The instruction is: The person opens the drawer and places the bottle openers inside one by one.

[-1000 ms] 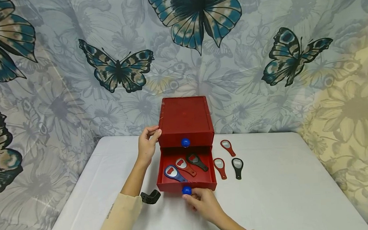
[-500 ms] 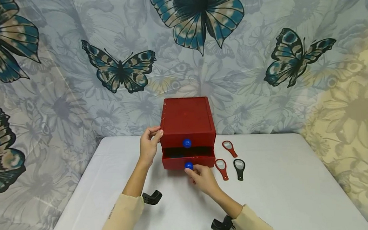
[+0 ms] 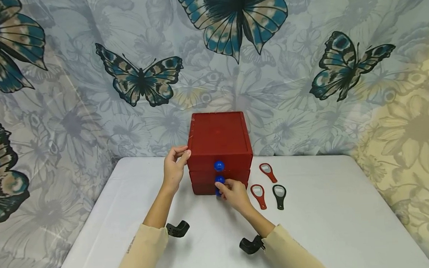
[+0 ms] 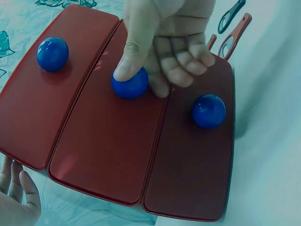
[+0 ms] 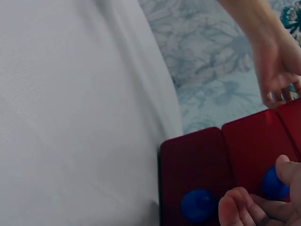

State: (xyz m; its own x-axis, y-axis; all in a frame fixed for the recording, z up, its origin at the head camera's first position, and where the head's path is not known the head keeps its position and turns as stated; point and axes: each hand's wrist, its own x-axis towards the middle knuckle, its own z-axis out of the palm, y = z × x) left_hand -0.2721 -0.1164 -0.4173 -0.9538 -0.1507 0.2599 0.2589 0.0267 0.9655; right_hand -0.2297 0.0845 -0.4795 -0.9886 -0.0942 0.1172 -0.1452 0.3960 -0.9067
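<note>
A red three-drawer cabinet (image 3: 218,133) stands on the white table, all its drawers closed flush in the left wrist view. My right hand (image 3: 236,195) pinches the middle drawer's blue knob (image 4: 130,88) between thumb and index finger. The other fingers curl below it. On the cabinet's left side rest the fingertips of my left hand (image 3: 174,166), fingers fairly straight. The top knob (image 4: 52,54) and bottom knob (image 4: 209,111) are untouched. The inside of the drawers is hidden.
Right of the cabinet lie two red bottle openers (image 3: 258,196) and a black bottle opener (image 3: 279,196). Black wrist mounts (image 3: 177,229) stick out from both forearms. A butterfly-print cloth (image 3: 211,77) hangs close behind the white table (image 3: 326,209).
My right hand has pushed the middle drawer in from well open to closed, hiding the blue, red and black bottle openers in it. The left hand has stayed at the cabinet's side.
</note>
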